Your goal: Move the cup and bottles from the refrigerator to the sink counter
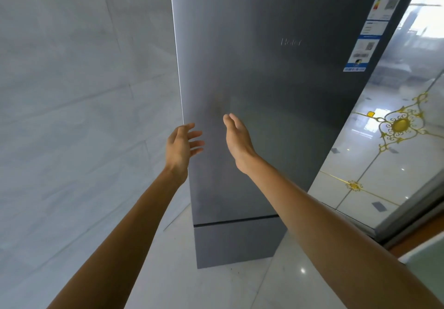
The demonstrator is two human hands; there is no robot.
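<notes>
The cup and bottles are out of view, presumably inside the shut fridge (264, 80), so their weight and grip cannot be judged yet. Its upper door (288, 145) looks tall, stiff and slick, brushed dark grey with no handle showing, and the likely hold is the bright left edge (178, 68). Both hands are empty: the left hand (180, 147) is just beside that edge, fingers loosely spread, and the right hand (237, 140) is near it before the panel, fingers straight and together.

Left grip (181, 146) and right grip (236, 138) are bare, as are both forearms (125, 231) to the view's edge.
</notes>
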